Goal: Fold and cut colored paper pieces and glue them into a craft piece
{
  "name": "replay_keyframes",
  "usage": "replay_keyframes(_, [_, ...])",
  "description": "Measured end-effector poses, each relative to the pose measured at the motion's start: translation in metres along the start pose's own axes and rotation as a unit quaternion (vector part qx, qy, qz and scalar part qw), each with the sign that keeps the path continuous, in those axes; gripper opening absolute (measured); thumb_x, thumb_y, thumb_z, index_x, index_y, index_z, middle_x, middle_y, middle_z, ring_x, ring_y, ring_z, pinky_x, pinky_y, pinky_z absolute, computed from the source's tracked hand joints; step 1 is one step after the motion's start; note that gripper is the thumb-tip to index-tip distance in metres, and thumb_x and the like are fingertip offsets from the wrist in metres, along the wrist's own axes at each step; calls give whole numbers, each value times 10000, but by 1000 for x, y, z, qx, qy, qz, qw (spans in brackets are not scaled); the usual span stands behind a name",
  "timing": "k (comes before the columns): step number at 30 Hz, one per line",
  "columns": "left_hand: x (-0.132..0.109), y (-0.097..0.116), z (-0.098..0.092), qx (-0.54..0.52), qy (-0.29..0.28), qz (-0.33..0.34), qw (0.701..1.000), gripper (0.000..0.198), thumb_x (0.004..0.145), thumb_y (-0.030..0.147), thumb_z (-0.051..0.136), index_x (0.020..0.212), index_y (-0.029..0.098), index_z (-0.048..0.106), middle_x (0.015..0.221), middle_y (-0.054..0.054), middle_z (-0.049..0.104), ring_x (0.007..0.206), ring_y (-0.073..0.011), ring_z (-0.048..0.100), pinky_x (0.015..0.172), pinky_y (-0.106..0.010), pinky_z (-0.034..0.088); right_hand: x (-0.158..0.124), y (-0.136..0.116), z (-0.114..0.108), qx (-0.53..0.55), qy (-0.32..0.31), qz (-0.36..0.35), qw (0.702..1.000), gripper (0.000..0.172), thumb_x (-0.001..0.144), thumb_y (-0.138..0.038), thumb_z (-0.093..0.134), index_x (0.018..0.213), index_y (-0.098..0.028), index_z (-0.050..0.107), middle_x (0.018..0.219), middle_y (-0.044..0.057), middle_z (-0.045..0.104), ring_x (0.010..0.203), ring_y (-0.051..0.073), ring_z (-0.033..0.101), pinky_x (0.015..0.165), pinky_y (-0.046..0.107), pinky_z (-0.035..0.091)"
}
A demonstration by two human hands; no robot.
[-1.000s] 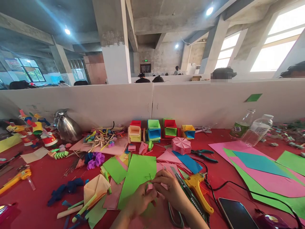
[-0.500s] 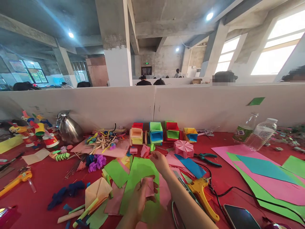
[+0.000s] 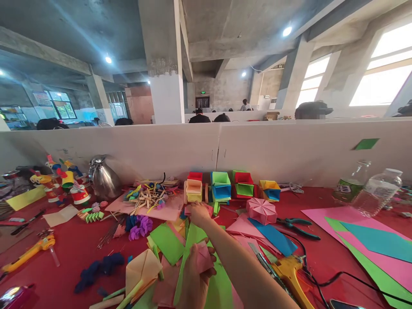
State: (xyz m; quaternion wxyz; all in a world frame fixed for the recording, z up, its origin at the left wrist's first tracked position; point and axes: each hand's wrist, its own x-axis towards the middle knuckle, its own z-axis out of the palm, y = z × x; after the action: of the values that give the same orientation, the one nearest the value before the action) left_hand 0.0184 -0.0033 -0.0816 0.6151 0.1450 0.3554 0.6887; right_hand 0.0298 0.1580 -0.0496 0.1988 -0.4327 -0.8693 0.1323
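Note:
My left hand [image 3: 193, 272] is closed around a small folded piece of pink paper [image 3: 204, 258], low over a green sheet [image 3: 220, 283]. Farther forward, my right hand [image 3: 198, 213] reaches down among small folded pink pieces [image 3: 208, 209] in front of the stacked paper boxes. Its fingertips are hidden behind the back of the hand, so I cannot see whether they grip anything. Just behind it stand a peach and yellow box stack [image 3: 194, 189] and a green and blue one [image 3: 220, 186]. A pink pleated octagonal paper box [image 3: 261, 210] sits to the right.
A yellow glue gun [image 3: 291, 274] with a black cord and pliers [image 3: 298, 226] lie to the right. Bottles [image 3: 378, 193] stand by the white partition [image 3: 154, 150]. At the left are a steel jug [image 3: 104, 178], another yellow glue gun [image 3: 30, 253] and paper-cup figures [image 3: 80, 193].
My right hand has moved left and down onto the small pink pieces. My left hand still holds its pink paper. The view has shifted, so the table things appear lower and mostly farther right.

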Motion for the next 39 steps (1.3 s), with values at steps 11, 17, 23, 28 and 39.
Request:
replay_keyframes(11, [3,7,-9,35,-7,33,999,598,701,671,525,951,143,649,735,-81,673,711,-192,620,541,-245,460,-69,-1,-64,119,131,14,984,210,901,-263,504,1073,-162,570,1093,67,597,942,188,587,818,395,480])
replay_keyframes(17, [-8,7,-7,68,-64,-18,996,566,740,626,525,986,132,656,913,-112,669,786,-199,621,586,-275,502,-168,3,-87,224,82,-9,971,278,855,-109,392,1007,-172,616,779,11,656,693,140,592,616,234,467])
replay_keyframes(23, [-18,6,-7,163,-136,-32,977,582,719,623,550,1005,132,679,1036,-143,649,911,-269,603,658,-363,544,-193,7,-74,266,65,-36,961,253,843,-123,457,946,-191,678,848,52,641,802,171,585,720,286,463])
replay_keyframes(28, [-24,2,-6,229,-157,14,961,525,713,604,565,1039,206,664,1179,-88,592,1056,-270,531,827,-356,502,-197,6,-62,285,68,-55,955,241,876,-154,464,971,-229,673,918,59,644,884,189,569,800,330,454])
replay_keyframes(39, [-26,9,3,342,-262,43,902,317,775,223,598,1088,176,585,754,-10,634,672,-158,563,674,-278,463,-202,4,-55,251,71,-68,963,343,879,-137,450,1127,-301,619,1037,64,582,962,209,513,847,356,413])
